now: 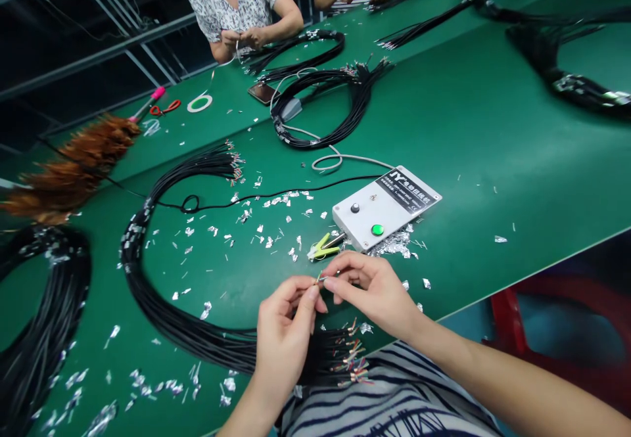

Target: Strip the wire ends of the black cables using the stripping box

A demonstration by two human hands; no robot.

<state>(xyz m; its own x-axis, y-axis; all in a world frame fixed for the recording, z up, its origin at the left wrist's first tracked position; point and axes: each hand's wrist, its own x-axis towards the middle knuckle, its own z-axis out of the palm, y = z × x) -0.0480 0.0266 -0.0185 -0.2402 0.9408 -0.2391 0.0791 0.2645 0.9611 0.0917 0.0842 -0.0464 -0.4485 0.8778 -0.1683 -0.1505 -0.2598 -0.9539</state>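
Note:
My left hand [286,322] and my right hand [367,286] meet just above the green table's near edge, both pinched on the stripped tip of a thin cable [320,280]. Under them lies a bundle of black cables [197,332] whose bared coloured ends [352,358] fan out at my striped shirt. The bundle loops left and back up to another set of ends [231,164]. A white control box [384,207] with a green button stands just beyond my hands, and a yellow-green clip [323,246] lies in front of it.
Foil scraps [269,227] litter the green table [493,135]. A feather duster [73,167] lies at the left, with more cable coils [325,108] farther back. Two other people work on cables at the far edge. Red scissors [165,107] and a tape roll [200,102] lie there.

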